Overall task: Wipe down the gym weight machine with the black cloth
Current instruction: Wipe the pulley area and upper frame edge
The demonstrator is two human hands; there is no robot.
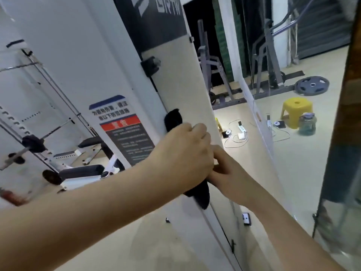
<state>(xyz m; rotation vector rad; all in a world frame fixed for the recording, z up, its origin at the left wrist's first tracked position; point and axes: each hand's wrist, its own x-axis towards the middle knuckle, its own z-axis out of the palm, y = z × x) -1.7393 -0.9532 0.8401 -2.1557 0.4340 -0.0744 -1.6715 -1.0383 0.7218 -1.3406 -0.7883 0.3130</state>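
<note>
Head view shows the white upright panel point(187, 90) of the weight machine, tilted in frame, carrying a dark branded plate at its top and a warning label point(125, 132) with a red band on the adjoining white face. Left hand point(187, 153) is curled around the black cloth point(172, 119) and presses it to the panel's edge; cloth ends show above the knuckles and hang below the wrist. Right hand point(227, 169) sits just beside and partly behind the left, fingers bent toward the cloth's lower part; whether it actually grips cannot be told. Pale floor point(304, 163) beyond holds a yellow stool point(297, 111), a jar point(307, 124), cables with chargers point(239, 133), 1 weight plate point(312, 85) and grey racks. Benches and bars at left are washed out. Label text is unreadable. Right edge is blurred.
</note>
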